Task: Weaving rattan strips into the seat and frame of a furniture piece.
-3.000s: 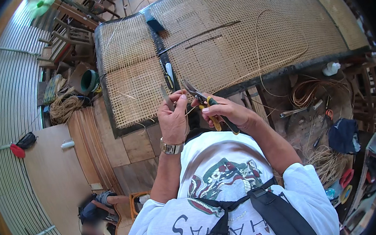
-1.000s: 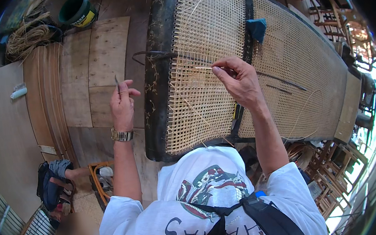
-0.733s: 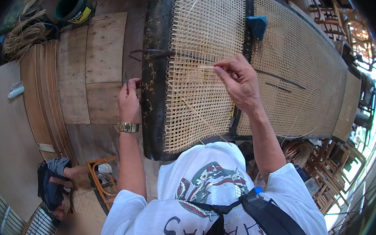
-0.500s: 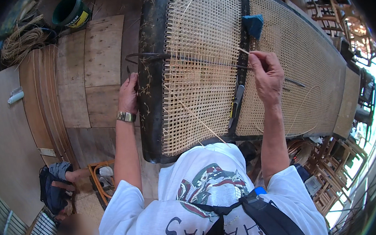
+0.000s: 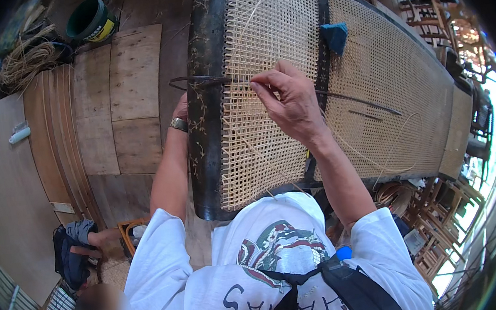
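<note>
My right hand (image 5: pixel 287 98) is over the near-left woven cane panel (image 5: pixel 271 11), thumb and fingertips pinched close to its left border. What the pinch holds is too small or hidden to tell. Beside those fingertips, a long dark thin strip (image 5: pixel 201 78) crosses the weave, its left end curving over the dark frame rail (image 5: pixel 205 153). My left hand (image 5: pixel 180 106) is at the outer side of this rail, its fingers hidden behind it. Loose pale cane strands (image 5: pixel 253 148) lie across the panel. My right forearm mostly covers a yellow-marked tool (image 5: pixel 308 160).
A blue wedge-shaped block (image 5: pixel 335 36) rests on the frame's middle bar. Left of the frame are wooden boards (image 5: pixel 136 94), a green bucket (image 5: pixel 90 21) and a cane bundle (image 5: pixel 30 62). Another person (image 5: pixel 75 253) is at lower left. Wooden chair frames (image 5: pixel 437 227) stand at right.
My right hand has moved left from the middle bar to near the left rail, and the strand once seen in its fingers no longer shows. My left hand has slipped farther behind the rail.
</note>
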### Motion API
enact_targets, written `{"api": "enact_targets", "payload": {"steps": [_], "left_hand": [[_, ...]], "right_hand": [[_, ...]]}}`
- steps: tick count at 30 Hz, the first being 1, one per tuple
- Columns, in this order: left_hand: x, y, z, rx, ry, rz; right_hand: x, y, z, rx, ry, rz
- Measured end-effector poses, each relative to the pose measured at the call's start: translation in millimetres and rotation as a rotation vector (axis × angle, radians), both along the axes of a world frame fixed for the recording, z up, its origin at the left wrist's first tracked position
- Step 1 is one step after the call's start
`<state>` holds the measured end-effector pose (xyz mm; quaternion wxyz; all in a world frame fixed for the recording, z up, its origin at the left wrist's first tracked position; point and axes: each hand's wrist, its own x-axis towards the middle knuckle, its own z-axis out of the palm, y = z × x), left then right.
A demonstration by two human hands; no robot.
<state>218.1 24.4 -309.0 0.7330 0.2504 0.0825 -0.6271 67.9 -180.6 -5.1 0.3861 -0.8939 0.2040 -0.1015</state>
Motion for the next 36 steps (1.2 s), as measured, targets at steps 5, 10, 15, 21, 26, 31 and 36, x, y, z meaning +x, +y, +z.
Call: {"api": "enact_targets", "payload": {"steps": [5, 10, 15, 21, 26, 31, 36], "left_hand": [[-11.1, -28.2, -10.7, -0.071, 0.024, 0.015], [-15.3, -27.6, -21.8, -0.139, 0.054, 0.027], [-13.8, -24.2, -30.5, -0.192, 0.073, 0.046], [-16.9, -29.1, -30.5, -0.247, 0.070, 0.062], [-18.1, -27.7, -26.9, -0.290, 0.057, 0.067], [-20.0, -12.4, -16.9, -0.320, 0.034, 0.068], [-10.4, -12.0, 85.6, 0.188, -0.120, 0.240]], "right_hand": [[13.4, 3.7, -2.7, -0.082, 0.110, 0.072], [22.5, 7.2, -4.3, -0.148, 0.160, 0.129], [29.9, 12.5, -0.1, -0.180, 0.216, 0.150], [36.0, 19.5, -3.7, -0.314, 0.222, 0.179], [37.5, 24.1, -4.6, -0.434, 0.224, 0.170], [33.9, 24.2, 1.0, -0.273, 0.147, 0.096], [26.5, 10.6, -3.4, -0.239, 0.090, 0.014]]}}
